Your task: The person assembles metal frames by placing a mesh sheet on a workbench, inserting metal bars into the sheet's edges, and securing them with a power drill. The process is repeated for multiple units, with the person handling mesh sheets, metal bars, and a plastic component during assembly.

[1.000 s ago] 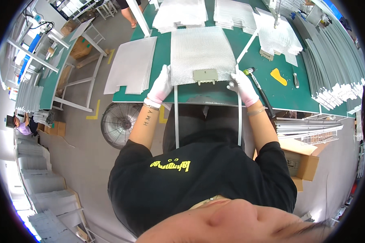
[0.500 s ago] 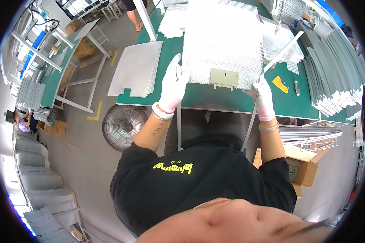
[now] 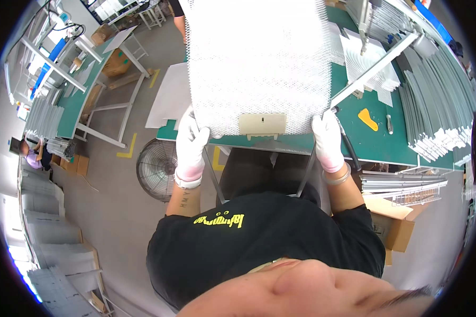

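A white mesh panel (image 3: 259, 63) is raised in front of me, partly over the green table (image 3: 388, 142). A beige plastic piece (image 3: 262, 124) sits at its near edge. My left hand (image 3: 190, 148), in a white glove, is closed at the panel's near left corner. Gloved in white too, my right hand (image 3: 328, 141) is closed at the near right corner. Thin metal bars of a frame (image 3: 305, 174) run from both hands down toward my shirt. How far the frame reaches along the mesh is hard to make out. A black-handled tool (image 3: 350, 147) lies beside my right hand.
A yellow scraper (image 3: 368, 120) and a screwdriver (image 3: 390, 124) lie on the table's right. Stacked grey panels (image 3: 439, 100) stand farther right; flat sheets (image 3: 169, 98) lie left. A floor fan (image 3: 158, 169) and cardboard box (image 3: 399, 235) flank me. Another person (image 3: 34, 156) sits far left.
The mesh panel has come nearer and shifted left, off its earlier place on the table. My left hand has moved down and left and closed at its corner; my right hand has moved slightly left.
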A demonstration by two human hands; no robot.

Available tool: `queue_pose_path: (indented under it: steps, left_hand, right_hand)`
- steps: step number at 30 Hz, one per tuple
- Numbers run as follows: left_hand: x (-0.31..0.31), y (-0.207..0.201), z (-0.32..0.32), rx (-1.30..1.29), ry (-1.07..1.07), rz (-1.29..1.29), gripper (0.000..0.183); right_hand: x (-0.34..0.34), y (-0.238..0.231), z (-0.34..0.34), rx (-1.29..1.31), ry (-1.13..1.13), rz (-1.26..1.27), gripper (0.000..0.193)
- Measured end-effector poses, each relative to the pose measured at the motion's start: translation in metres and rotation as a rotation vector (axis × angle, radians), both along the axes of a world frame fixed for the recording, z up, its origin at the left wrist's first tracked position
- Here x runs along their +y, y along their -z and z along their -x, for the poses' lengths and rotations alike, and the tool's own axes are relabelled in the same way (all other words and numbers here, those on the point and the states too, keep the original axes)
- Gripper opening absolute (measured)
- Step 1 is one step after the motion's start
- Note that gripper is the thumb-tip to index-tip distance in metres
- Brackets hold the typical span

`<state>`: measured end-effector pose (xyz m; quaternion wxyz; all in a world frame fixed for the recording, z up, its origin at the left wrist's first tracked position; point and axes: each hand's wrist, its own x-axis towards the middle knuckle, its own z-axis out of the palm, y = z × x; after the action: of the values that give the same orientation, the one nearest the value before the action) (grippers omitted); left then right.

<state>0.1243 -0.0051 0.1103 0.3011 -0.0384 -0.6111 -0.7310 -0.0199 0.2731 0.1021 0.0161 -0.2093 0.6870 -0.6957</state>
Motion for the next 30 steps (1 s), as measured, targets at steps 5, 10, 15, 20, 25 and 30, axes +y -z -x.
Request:
queue_pose_path:
  steps: [5,10,15,20,25,30]
  left_hand:
    - [-0.009,0.0,0.006,0.014,-0.143,-0.104,0.018]
    - [-0.007,-0.041,0.028,0.026,-0.285,0.218,0.025]
    - [-0.003,-0.075,0.066,0.142,-0.224,0.229,0.027]
    - [-0.004,-0.079,0.103,0.154,-0.321,0.375,0.02]
    - [-0.001,-0.062,0.151,0.266,-0.338,0.396,0.018]
    - [0.011,-0.057,0.157,0.264,-0.254,0.293,0.025]
  right_hand:
    - [-0.016,-0.017,0.012,0.161,0.051,0.04,0.028]
    - [-0.016,-0.026,0.044,0.211,0.075,0.119,0.03]
    - [-0.013,-0.044,0.065,0.282,0.178,0.181,0.033]
    - [0.004,-0.045,0.093,0.472,0.264,0.167,0.036]
    - [0.013,-0.056,0.102,0.48,0.312,0.16,0.037]
    - [0.019,-0.043,0.117,0.469,0.423,0.106,0.036]
